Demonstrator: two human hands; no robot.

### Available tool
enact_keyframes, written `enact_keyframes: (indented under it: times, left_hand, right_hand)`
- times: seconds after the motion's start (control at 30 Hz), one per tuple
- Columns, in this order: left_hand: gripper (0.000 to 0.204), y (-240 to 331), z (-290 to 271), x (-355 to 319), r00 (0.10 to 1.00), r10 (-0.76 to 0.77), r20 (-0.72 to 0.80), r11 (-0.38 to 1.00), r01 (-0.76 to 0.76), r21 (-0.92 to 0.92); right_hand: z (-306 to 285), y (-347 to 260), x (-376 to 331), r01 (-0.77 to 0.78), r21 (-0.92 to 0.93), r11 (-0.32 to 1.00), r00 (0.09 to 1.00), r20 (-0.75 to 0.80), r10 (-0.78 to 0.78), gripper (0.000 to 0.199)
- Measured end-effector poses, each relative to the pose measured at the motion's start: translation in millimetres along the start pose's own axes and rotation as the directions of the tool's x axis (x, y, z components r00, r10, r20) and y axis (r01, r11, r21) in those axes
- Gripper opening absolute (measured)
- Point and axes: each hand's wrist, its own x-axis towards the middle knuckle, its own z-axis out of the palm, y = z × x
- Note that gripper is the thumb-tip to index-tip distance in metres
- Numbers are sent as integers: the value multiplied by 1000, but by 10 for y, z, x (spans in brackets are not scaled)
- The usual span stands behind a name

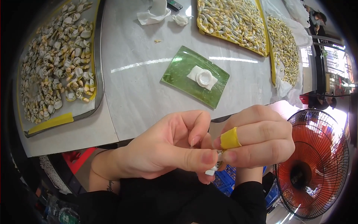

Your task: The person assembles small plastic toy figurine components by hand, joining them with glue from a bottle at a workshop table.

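Note:
Both my hands meet in front of my body, just off the near edge of the table. The thumb of my left hand (160,155) pinches a small white piece with a brownish-orange part (211,171), most of it hidden by the fingers. My right hand (263,136) has its thumb and fingers pressed together on the same piece, from the right. Yellow tape (231,138) wraps one of its fingers. Beyond the hands, a green glass sheet (179,74) lies on the table, with a small round white dish (204,77) on a white square pad (213,80).
At left stands a tray (97,74) heaped with small white and yellowish pieces. Two yellow-rimmed trays (233,42) of slim yellow-tipped pieces sit at far right. Crumpled tissue (153,16) lies at the back of the grey table (130,89). A large fan (313,164) stands close at right.

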Motion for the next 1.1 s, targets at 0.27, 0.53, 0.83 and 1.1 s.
enact_keyframes:
  times: [0.27, 0.53, 0.83, 1.1]
  left_hand:
    - [28, -11, 6, 2, 1000, -5, -8, 1000, 4, -9]
    - [29, 4, 14, -4, 1000, -20, -15, 1000, 20, -7]
    - [30, 2, 23, -11, 999, -38, -15, 999, 38, -4]
    - [27, 7, -22, -19, 999, -34, -15, 999, 34, -18]
  right_hand:
    - [20, -16, -27, -35, -19, 999, 998, -47, 34, 15]
    - [67, -30, -37, -56, -13, 998, 991, -126, 54, 20]
    - [207, -9, -102, -35, 6, 999, 956, -290, 35, 20]
    - [5, -182, -39, -240, -138, 961, 971, -50, 235, 25]
